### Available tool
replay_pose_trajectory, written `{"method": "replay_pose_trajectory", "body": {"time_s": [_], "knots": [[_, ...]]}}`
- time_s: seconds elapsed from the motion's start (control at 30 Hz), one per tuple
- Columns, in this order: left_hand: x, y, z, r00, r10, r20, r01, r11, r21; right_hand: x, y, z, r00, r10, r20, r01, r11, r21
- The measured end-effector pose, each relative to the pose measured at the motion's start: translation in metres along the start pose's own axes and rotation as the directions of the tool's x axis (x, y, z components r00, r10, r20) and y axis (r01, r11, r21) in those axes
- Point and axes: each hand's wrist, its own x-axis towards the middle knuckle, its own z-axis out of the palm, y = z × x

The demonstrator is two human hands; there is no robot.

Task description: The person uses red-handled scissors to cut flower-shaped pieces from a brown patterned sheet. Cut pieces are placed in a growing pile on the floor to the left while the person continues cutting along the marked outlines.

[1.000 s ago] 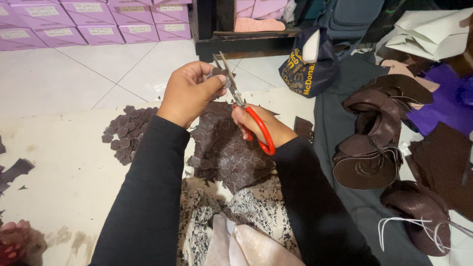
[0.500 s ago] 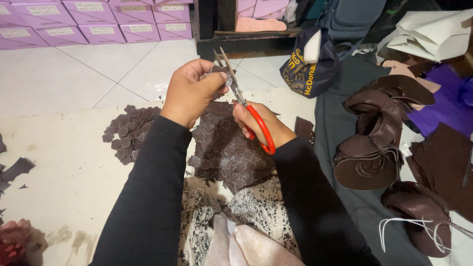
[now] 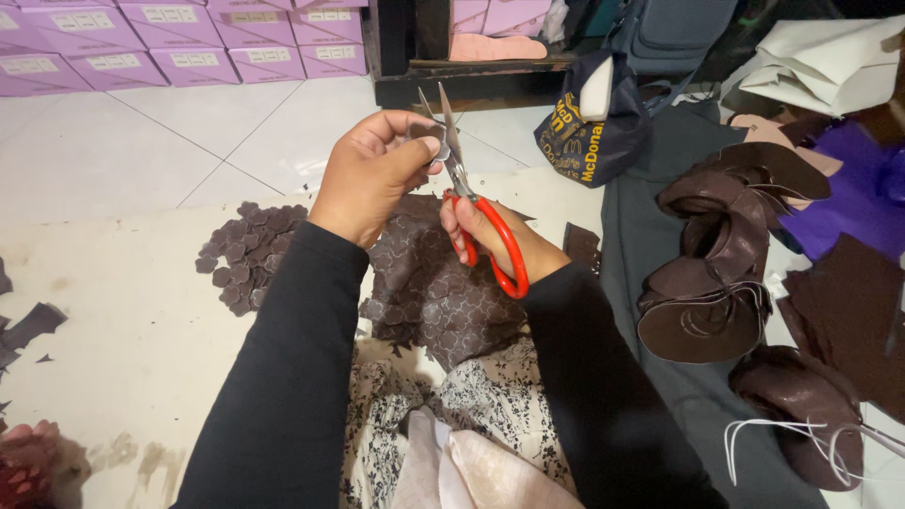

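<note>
White floor tiles fill the upper left of the frame, with a pale mat spread below them where the person sits and works. At upper centre the small brown cut-out piece [image 3: 421,132] is pinched between the thumb and fingertips of the left hand [image 3: 372,174], raised off the lap, and the blades of the red-handled scissors [image 3: 471,203] stand slightly parted right against it; the right hand [image 3: 490,236] has its fingers curled through the red loops, gripping them. By the look of it, the step in hand is trimming the outline of this one piece, and the next snip seems to call for turning the piece a little in the left fingertips so the blades follow its edge while keeping clear of the thumb. Just below the hands lies the brown embossed sheet [image 3: 443,297], marked with rows of the same shape, draped over a patterned cloth [image 3: 490,405]. A pile of cut pieces [image 3: 247,259] sits left of the forearm, near but apart. Open mat lies to the left; the right side is crowded with dark brown shoe uppers [image 3: 712,273] and a navy bag [image 3: 589,127].
</note>
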Motion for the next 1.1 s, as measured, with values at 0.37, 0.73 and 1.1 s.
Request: {"method": "replay_pose_trajectory", "body": {"time_s": [0.37, 0.73, 1.1], "knots": [[0.000, -0.002, -0.001, 1.000, 0.009, -0.018, -0.008, 1.000, 0.014, 0.004, 0.005, -0.004, 0.999, -0.012, -0.047, 0.004, 0.989, -0.149], [0.000, 0.001, 0.004, 0.998, -0.041, -0.041, 0.039, 0.998, -0.041, 0.009, 0.013, -0.002, 0.995, -0.044, -0.087, 0.032, 0.990, -0.136], [0.002, -0.004, 0.006, 0.994, -0.055, -0.098, 0.053, 0.998, -0.026, 0.010, 0.009, 0.002, 0.984, -0.009, -0.176, -0.017, 0.989, -0.147]]}}
